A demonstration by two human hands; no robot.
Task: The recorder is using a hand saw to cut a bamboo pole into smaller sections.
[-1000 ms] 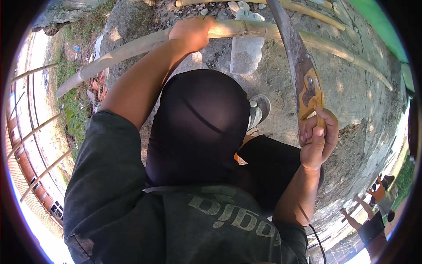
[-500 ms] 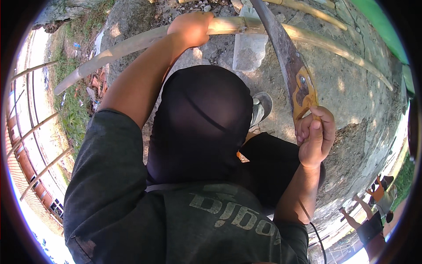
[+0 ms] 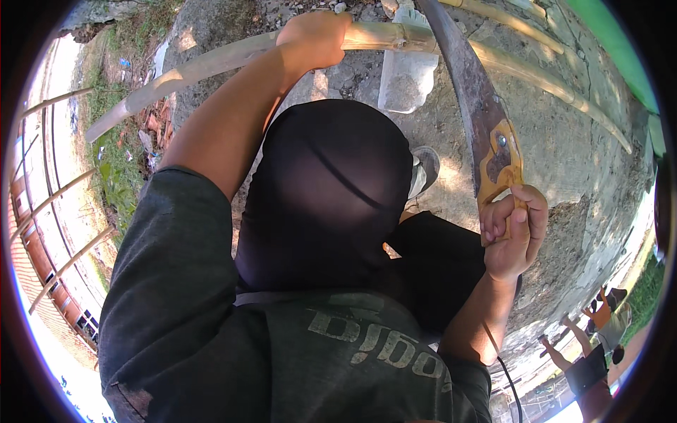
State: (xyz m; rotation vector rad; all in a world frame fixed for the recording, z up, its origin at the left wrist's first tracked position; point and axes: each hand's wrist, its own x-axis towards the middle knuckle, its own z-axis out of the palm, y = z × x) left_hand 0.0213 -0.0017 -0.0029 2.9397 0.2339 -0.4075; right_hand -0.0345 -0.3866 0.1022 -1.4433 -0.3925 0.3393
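The right hand [image 3: 513, 233] was shut tight on the saw [image 3: 479, 113] handle; its long blade ran up from the hand, across the bamboo pole [image 3: 395, 37]. Farther off, the left hand [image 3: 314, 35] gripped that sideways pole, hiding part.

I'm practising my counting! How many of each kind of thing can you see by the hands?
Long yellow bamboo poles: 2, the near bamboo pole gripped in the left hand and the far bamboo pole
Rusty hand saw with wooden handle: 1, in the right hand
White plastic bag: 1
Grey shoe: 1
Total: 5
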